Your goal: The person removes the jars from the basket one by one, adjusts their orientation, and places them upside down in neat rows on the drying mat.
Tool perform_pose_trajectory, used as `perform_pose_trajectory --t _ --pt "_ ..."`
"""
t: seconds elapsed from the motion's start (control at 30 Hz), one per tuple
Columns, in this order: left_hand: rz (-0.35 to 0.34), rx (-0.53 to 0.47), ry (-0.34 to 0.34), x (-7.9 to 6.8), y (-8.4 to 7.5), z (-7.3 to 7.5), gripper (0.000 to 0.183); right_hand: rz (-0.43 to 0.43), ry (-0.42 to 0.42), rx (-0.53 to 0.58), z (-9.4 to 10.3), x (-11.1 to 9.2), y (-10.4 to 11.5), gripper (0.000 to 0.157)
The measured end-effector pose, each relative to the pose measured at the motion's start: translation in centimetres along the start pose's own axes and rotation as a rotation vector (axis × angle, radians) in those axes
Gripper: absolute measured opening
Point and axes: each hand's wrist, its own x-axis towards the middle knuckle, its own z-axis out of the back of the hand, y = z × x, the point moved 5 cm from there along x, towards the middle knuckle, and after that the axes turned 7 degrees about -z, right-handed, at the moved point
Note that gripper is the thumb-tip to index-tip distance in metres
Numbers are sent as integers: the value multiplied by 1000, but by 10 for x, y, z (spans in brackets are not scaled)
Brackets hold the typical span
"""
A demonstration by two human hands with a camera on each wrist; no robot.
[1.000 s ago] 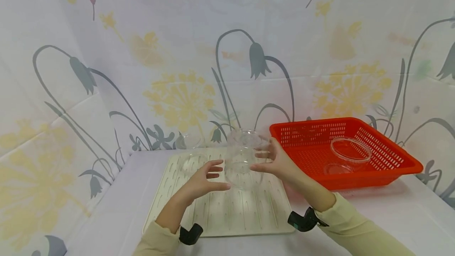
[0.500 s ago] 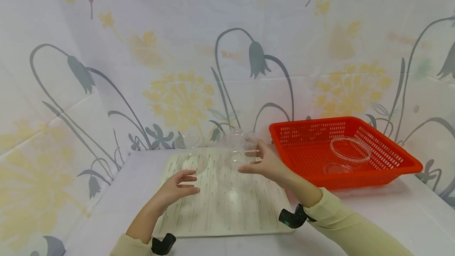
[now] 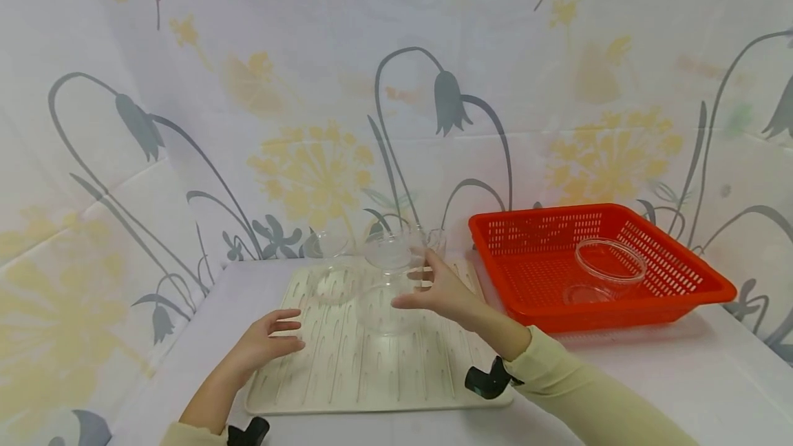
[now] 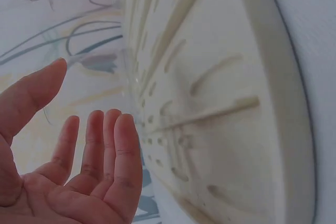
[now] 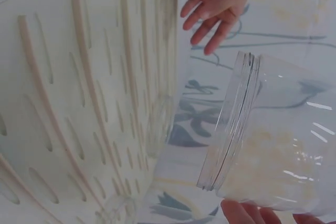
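Observation:
My right hand grips a clear plastic jar from its right side, over the ribbed cream mat. In the right wrist view the held jar has its threaded mouth turned toward the mat, and fingertips press its wall. Another clear jar stands at the mat's back left, and one more clear jar shows behind the right hand. With fingers spread and nothing in it, my left hand hovers by the mat's left edge; the left wrist view shows its palm.
A red perforated basket stands to the right of the mat, with a clear jar in it. White cloth covers the table, and a flower-printed curtain hangs close behind the mat.
The right hand has carried the jar left across the mat. My left hand has drawn away from beside the jar, to the left and nearer to me.

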Motion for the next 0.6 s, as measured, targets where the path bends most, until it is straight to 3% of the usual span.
perform_pose_trajectory --t 0.37,0.6 --pt "104 113 -30 -6 29 35 62 0 17 -26 -23 10 -8 88" --pt "198 117 -7 -9 40 45 63 -17 16 -53 -37 15 -15 89"
